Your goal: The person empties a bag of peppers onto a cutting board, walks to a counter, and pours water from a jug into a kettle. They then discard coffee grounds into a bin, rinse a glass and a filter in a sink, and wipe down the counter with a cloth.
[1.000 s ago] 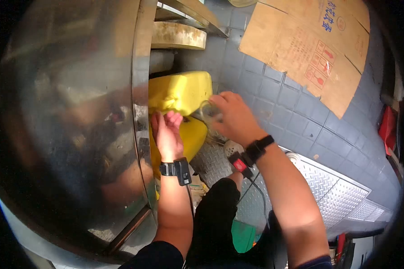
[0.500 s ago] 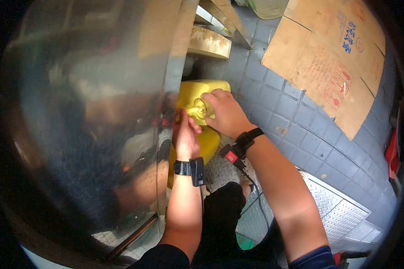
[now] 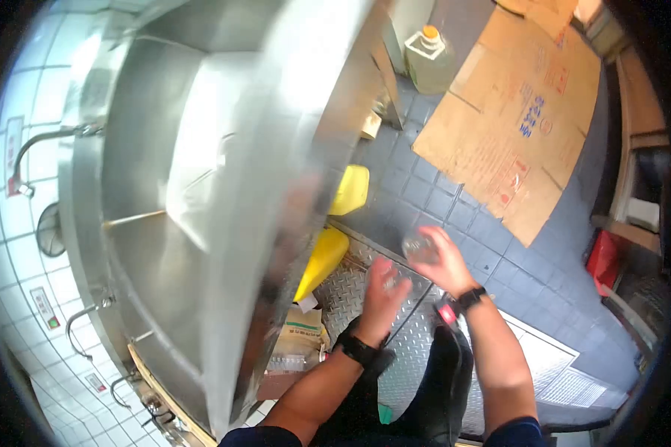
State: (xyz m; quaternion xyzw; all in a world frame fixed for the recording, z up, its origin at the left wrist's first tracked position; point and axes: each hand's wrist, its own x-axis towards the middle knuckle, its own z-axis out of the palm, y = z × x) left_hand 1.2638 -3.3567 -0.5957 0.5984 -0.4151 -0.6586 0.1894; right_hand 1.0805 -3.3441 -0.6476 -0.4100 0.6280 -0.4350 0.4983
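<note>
The right hand (image 3: pixel 447 262) had its grip closed around a small, clear, rounded object (image 3: pixel 419 248), held above the floor near where the blue-grey tiles (image 3: pixel 455 216) met the patterned metal plates (image 3: pixel 417 365). The left hand (image 3: pixel 382 299) hovered beside it, its grip seemingly parted, with the fingers curled; blur left it impossible to tell whether anything sat between them. The two yellow plastic containers (image 3: pixel 352 190) (image 3: pixel 323 258) lay below the stainless-steel sink (image 3: pixel 156 276), out of touch with both hands.

Judging from that hold, good handling called for light, even finger pressure around the object's sides, since a clear, smooth wall could slip or flex. A steady wrist would have kept it level, and the free side was best kept away from the sink's hard edge. With the left hand so near, slow, small movements seemed wisest, to avoid a knock.
</note>
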